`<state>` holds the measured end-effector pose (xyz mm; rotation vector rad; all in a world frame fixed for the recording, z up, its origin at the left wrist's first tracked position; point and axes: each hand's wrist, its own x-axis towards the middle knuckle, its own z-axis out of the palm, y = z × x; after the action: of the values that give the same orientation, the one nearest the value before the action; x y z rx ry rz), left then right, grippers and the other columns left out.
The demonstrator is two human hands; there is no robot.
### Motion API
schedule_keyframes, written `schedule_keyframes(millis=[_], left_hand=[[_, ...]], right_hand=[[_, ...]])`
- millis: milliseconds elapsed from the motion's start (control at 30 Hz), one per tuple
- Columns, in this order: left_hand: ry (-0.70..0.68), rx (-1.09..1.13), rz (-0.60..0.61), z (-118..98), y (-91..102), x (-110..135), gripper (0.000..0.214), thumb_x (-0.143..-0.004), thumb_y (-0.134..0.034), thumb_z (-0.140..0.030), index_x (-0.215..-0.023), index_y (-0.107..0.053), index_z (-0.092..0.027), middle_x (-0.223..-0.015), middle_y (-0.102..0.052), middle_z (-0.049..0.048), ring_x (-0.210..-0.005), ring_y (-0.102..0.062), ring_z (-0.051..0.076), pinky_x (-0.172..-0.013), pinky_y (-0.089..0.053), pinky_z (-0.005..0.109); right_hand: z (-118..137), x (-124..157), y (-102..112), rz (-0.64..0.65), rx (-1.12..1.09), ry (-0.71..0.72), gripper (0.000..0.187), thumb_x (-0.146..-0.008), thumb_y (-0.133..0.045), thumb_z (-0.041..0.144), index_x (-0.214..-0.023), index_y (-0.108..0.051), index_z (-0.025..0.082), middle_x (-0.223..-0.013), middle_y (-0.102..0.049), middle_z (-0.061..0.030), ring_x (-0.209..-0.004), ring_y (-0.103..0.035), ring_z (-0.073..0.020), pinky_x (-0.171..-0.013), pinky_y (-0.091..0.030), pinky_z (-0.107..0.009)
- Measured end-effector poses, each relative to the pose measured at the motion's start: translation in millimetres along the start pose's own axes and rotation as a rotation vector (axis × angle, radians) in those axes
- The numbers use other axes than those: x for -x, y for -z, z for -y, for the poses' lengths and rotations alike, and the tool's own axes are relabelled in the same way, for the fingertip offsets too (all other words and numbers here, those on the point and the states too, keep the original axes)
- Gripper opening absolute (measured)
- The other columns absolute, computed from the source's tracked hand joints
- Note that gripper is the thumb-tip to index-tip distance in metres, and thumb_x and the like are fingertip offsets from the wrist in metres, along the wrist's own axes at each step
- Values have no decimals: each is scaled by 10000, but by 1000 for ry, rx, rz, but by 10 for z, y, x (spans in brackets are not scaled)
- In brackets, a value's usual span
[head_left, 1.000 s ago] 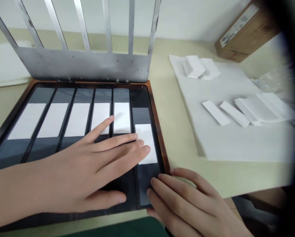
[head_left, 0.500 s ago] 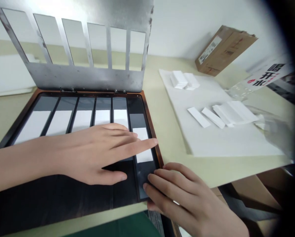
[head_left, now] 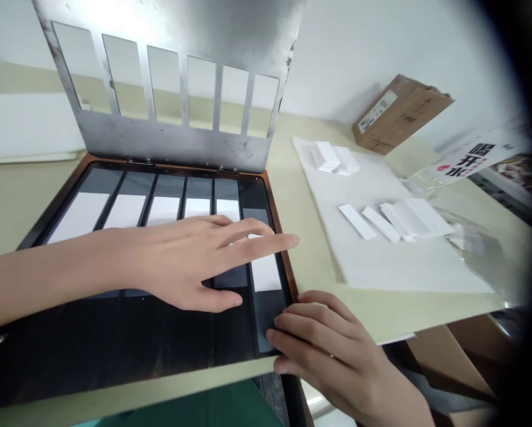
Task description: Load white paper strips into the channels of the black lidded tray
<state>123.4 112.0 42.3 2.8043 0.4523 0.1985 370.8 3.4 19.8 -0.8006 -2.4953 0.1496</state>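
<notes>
A dark tray with a brown wooden rim [head_left: 282, 234] lies in front of me, split into several long slots. Most slots hold a white rectangular card [head_left: 127, 211]. My left hand [head_left: 190, 261] lies flat and open across the tray, its fingers stretched over the white card in the rightmost slot [head_left: 266, 273]. My right hand [head_left: 332, 356] rests at the tray's near right corner, fingers flat and together on the dark strip and the rim, holding nothing. A slotted metal lid [head_left: 177, 139] stands hinged upright at the tray's far edge.
To the right lies a white sheet [head_left: 390, 261] with loose white strips [head_left: 357, 222] and a small stack of white cards [head_left: 332, 157]. A brown cardboard box [head_left: 399, 112] stands at the back right. Clear plastic wrapping [head_left: 474, 237] lies at the far right.
The view has tilted up and shows more of the lid. My left hand has slid to the right, its fingertips now past the rightmost card. My right hand has stayed at the corner.
</notes>
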Motion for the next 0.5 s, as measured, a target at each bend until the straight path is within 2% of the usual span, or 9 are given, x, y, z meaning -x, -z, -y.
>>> schedule_keyframes(millis=[167, 367, 500], left_hand=[[3, 1, -7, 14, -8, 0, 807, -906, -503, -357, -1491, 50, -299, -1475, -323, 101, -1182, -513, 276, -980, -409, 408], [-36, -10, -51, 26, -36, -4, 771, -917, -480, -335, -1497, 25, -283, -1457, -370, 95, -1153, -537, 264, -971, -425, 401], [-23, -16, -32, 27, -35, -9, 776, -916, -481, -343, -1492, 38, -295, -1451, -372, 85, -1163, -525, 279, -946, -433, 417]], right_hand=[[-76, -14, 101, 102, 26, 37, 310, -973, -468, 386, -1026, -686, 172, -996, -701, -16, -988, -612, -131, -1033, -387, -334], [-79, 134, 5, -4, 207, 20, 394, -965, -430, 479, -1135, -669, 215, -1103, -682, -30, -1155, -532, -188, -1151, -230, -441], [-104, 136, -21, -39, 262, 14, 457, -949, -412, 530, -1173, -654, 213, -1215, -626, -58, -1236, -440, -227, -1163, -184, -483]])
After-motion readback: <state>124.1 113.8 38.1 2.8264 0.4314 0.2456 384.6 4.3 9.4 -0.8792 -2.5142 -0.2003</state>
